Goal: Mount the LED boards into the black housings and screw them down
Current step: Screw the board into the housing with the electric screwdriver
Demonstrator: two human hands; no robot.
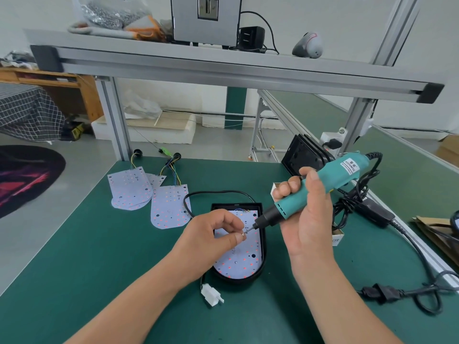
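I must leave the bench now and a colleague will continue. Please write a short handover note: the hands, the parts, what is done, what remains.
The left hand pinches a small screw at the tip of the electric screwdriver, which the right hand grips.
Done: one LED board lies in the black housing on the green table. Screws already driven: cannot tell.
To do: drive this screw and the rest, then mount the loose boards at back left into the spare housings at back right.

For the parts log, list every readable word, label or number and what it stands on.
"KEENWISE", it seems: label on the teal screwdriver; its smaller print is blurred.
"12V", apparently: LED board in the black housing.
"CFR" or similar, cut off: small white box.
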